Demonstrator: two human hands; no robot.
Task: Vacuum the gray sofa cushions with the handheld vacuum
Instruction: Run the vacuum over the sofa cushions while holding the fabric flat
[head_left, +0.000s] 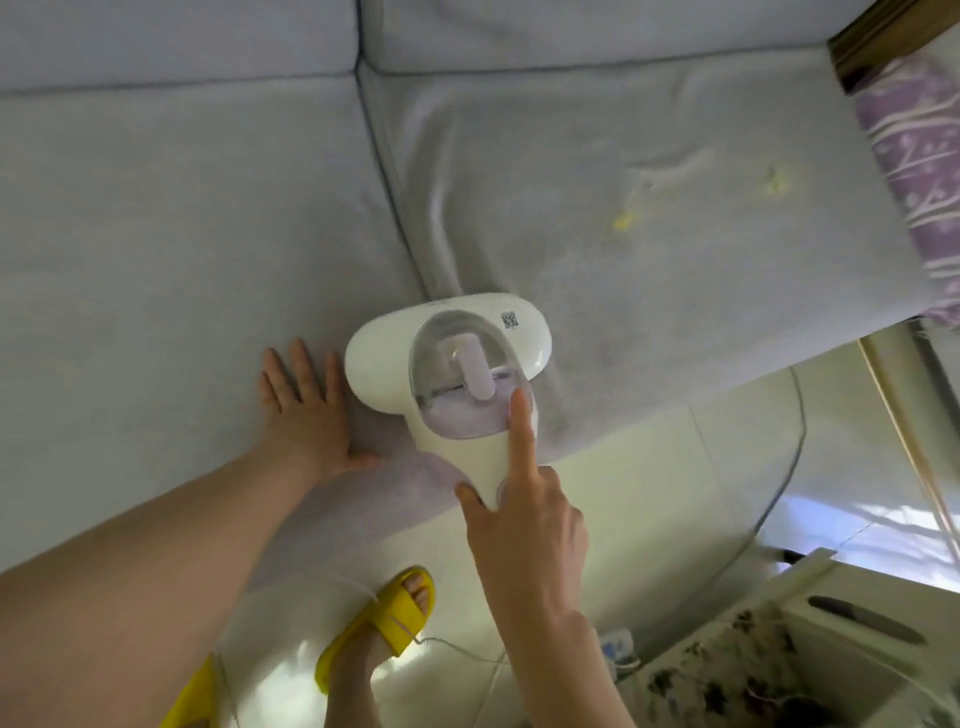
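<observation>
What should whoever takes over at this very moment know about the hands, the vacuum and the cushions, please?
Hands: the left hand lies flat on the left cushion, beside the vacuum. The right hand grips the vacuum's handle, with the forefinger stretched along the dust cup.
Things: the vacuum sits head down at the front end of the seam, mostly on the right cushion, whose cover is wrinkled.
Done: I cannot tell which areas have been covered.
Left: yellow specks lie further back on the right cushion.
</observation>
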